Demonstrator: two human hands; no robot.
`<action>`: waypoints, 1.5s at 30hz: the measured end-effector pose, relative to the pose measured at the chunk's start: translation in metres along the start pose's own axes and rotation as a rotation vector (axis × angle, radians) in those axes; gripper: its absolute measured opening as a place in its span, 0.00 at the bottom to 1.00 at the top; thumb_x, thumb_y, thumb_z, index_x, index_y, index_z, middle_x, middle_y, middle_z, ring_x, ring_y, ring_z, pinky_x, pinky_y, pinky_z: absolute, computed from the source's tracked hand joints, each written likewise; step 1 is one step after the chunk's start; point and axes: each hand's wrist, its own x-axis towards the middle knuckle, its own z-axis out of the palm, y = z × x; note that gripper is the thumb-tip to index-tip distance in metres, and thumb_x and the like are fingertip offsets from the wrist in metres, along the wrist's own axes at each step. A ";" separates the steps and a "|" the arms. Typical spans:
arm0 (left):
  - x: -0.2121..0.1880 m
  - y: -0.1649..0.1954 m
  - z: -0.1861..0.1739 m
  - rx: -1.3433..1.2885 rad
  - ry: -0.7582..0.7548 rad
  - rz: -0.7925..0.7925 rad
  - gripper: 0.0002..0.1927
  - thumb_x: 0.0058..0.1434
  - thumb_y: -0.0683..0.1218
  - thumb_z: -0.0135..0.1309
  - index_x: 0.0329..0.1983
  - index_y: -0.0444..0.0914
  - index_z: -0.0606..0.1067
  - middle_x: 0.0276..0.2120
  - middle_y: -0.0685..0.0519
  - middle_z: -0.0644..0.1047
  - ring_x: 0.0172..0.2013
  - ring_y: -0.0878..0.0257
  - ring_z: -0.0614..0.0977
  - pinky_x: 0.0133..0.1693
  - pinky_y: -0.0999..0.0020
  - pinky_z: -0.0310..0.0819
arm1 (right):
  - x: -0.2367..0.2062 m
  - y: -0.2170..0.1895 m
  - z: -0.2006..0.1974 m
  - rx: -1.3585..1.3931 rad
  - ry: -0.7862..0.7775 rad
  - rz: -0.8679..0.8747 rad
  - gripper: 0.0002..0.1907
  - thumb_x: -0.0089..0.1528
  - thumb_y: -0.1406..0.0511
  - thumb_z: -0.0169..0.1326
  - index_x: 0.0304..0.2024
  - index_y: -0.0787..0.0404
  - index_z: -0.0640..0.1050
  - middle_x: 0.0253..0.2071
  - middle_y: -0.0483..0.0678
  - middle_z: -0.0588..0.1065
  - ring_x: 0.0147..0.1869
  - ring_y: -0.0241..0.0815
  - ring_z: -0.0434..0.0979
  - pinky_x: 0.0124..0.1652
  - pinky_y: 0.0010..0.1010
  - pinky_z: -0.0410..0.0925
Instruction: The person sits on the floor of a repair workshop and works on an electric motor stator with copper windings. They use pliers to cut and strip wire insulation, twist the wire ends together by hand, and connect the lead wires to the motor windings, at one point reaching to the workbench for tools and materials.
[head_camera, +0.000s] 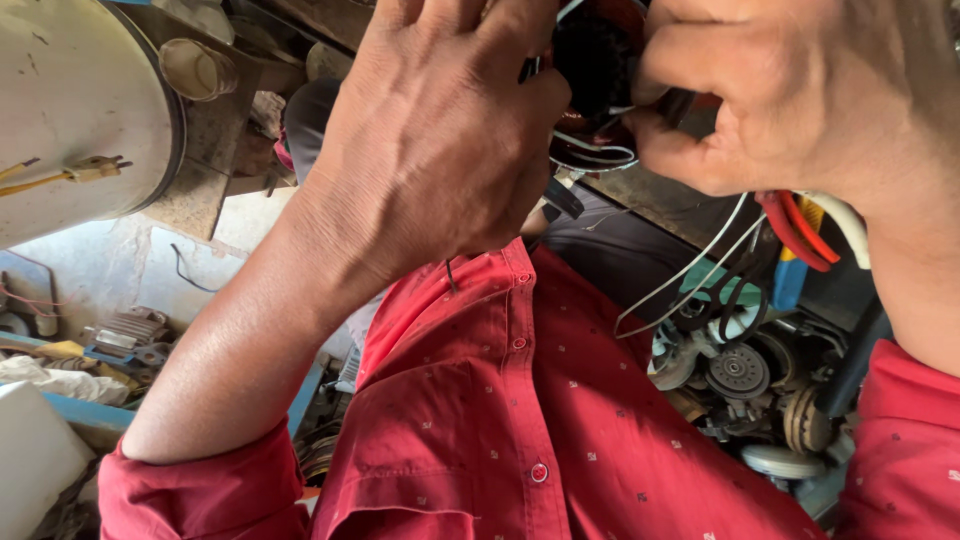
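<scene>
Left hand, nearest the lens, fingers bent around a dark round wound part at 12 o'clock. Right hand, at 1 o'clock, pinches its white leads, which hang loose toward 4 o'clock beside red wires. Leads unattached; wiring looks unfinished. Red shirt at 6 o'clock; metal drum at 10 o'clock.

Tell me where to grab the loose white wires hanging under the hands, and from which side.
Grip the white wires mid-span, where they hang free below the right hand. Come from below: the upper ends vanish between both hands, while the lower loop hangs clear of the red shirt.
</scene>
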 end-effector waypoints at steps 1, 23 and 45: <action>0.000 -0.002 0.000 -0.038 -0.011 0.005 0.08 0.55 0.45 0.60 0.36 0.38 0.81 0.55 0.43 0.72 0.59 0.46 0.69 0.58 0.48 0.62 | -0.002 -0.002 0.001 -0.025 0.000 0.023 0.09 0.51 0.63 0.69 0.26 0.59 0.81 0.28 0.43 0.75 0.32 0.43 0.76 0.31 0.34 0.67; -0.001 0.001 0.004 -0.009 -0.103 0.041 0.15 0.53 0.51 0.65 0.34 0.35 0.81 0.51 0.45 0.74 0.58 0.46 0.68 0.56 0.50 0.64 | -0.003 -0.001 0.020 0.175 -0.077 -0.082 0.06 0.50 0.62 0.65 0.26 0.56 0.81 0.23 0.41 0.73 0.35 0.44 0.75 0.36 0.37 0.69; -0.063 -0.030 -0.059 -0.401 0.169 -0.439 0.18 0.63 0.32 0.56 0.56 0.37 0.77 0.49 0.50 0.78 0.46 0.57 0.77 0.49 0.64 0.72 | 0.004 0.006 0.022 -0.003 -0.302 -0.059 0.11 0.47 0.55 0.65 0.31 0.46 0.85 0.29 0.34 0.76 0.41 0.37 0.77 0.43 0.38 0.68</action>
